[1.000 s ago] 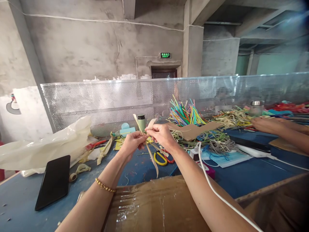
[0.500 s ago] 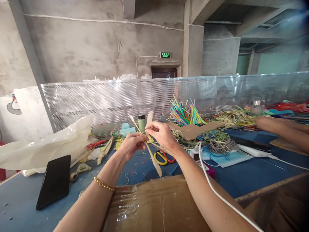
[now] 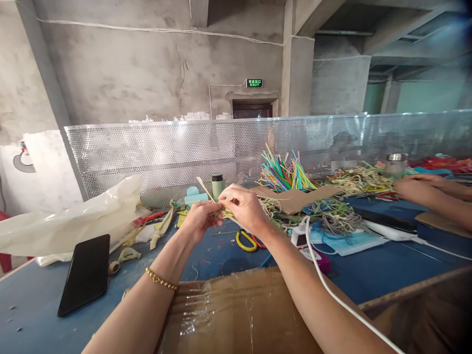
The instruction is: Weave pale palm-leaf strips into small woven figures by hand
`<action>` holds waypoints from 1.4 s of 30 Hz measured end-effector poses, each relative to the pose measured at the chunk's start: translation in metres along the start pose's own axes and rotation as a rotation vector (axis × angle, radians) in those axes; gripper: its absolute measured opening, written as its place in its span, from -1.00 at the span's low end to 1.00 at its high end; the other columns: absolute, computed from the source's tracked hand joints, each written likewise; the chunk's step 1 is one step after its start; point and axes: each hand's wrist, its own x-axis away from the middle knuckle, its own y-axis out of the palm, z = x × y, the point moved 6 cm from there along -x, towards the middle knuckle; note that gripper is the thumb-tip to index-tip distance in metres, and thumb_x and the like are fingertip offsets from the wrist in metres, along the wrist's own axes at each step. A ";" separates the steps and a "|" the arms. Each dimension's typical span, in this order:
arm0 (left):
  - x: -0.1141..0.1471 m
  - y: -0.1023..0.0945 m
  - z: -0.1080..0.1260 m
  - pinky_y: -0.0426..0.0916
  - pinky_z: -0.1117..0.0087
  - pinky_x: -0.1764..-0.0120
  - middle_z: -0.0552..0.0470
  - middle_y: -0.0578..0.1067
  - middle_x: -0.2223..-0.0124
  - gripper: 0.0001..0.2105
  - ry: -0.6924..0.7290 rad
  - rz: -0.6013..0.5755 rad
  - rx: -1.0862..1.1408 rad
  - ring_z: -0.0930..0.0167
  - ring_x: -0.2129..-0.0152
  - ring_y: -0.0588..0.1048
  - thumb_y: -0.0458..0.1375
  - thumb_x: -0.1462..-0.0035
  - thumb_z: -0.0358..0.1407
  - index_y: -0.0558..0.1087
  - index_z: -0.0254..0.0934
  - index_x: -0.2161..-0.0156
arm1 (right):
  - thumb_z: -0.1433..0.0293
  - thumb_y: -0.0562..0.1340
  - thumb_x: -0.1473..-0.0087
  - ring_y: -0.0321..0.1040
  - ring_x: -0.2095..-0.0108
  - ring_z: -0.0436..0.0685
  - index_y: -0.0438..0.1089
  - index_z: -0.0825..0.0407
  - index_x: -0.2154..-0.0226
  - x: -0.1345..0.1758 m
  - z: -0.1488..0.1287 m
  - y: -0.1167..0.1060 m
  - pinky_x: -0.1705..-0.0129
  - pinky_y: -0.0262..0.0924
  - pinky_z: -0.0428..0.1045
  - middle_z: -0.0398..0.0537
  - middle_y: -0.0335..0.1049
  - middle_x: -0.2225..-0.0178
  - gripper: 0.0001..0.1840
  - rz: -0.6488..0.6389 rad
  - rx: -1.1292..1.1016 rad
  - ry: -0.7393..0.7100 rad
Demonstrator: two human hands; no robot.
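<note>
My left hand is closed in a pinch on a few pale straw-coloured strips; one sticks up and to the left above the fingers. My right hand touches it, thumb and fingers pinched together at the same crossing of strips. The fingers cover most of that crossing. Just behind the hands stands a green bottle with a black lid. Below my right hand lie scissors with yellow and red handles, partly hidden by the wrist.
A cardboard box lies in front of me. A black phone and plastic sheeting lie left. Coloured sticks, tangled cords and a face mask are to the right. A white cable crosses my right arm. Another person's hands work at far right.
My right hand has come down and closed in on my left. The wide strip end above it and the long one hanging below the hands no longer show.
</note>
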 end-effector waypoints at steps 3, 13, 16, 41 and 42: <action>0.001 0.002 -0.001 0.20 0.43 0.58 0.01 0.45 0.60 -0.89 -0.027 -0.006 0.040 0.47 0.70 0.41 0.28 0.05 -0.36 0.47 -0.37 0.50 | 0.45 0.24 -0.15 0.32 0.29 0.07 0.43 -0.01 0.42 0.000 0.000 -0.004 0.26 0.19 -0.02 -0.06 0.37 0.30 -0.88 0.040 0.027 -0.013; 0.005 0.012 0.008 0.29 0.44 0.43 -0.04 0.50 0.49 -0.89 0.057 -0.166 0.099 0.47 0.56 0.46 0.35 0.10 -0.41 0.53 -0.43 0.44 | 0.46 0.24 -0.16 0.27 0.35 0.04 0.45 -0.01 0.40 0.001 0.006 -0.006 0.29 0.15 -0.04 -0.10 0.33 0.35 -0.87 0.021 0.071 0.012; 0.005 0.011 0.009 0.31 0.44 0.41 -0.04 0.50 0.49 -0.90 0.079 -0.160 0.099 0.47 0.55 0.46 0.36 0.13 -0.44 0.55 -0.44 0.44 | 0.48 0.24 -0.17 0.30 0.34 0.04 0.46 -0.01 0.40 0.001 0.007 -0.006 0.26 0.16 -0.05 -0.10 0.35 0.35 -0.86 0.029 0.091 -0.014; 0.007 0.014 0.009 0.36 0.42 0.27 -0.05 0.54 0.42 -0.82 0.112 -0.231 0.071 0.46 0.46 0.45 0.44 0.14 -0.31 0.61 -0.39 0.43 | 0.49 0.20 -0.22 0.35 0.29 0.04 0.52 0.03 0.36 0.004 -0.012 -0.008 0.22 0.25 -0.03 -0.06 0.42 0.33 -0.82 0.070 0.047 -0.202; 0.007 0.013 0.010 0.35 0.41 0.27 -0.05 0.54 0.42 -0.82 0.112 -0.227 0.045 0.46 0.46 0.45 0.44 0.14 -0.31 0.61 -0.38 0.42 | 0.50 0.21 -0.21 0.35 0.29 0.03 0.52 0.03 0.34 0.004 -0.013 -0.008 0.23 0.25 -0.03 -0.06 0.41 0.34 -0.82 0.065 0.014 -0.193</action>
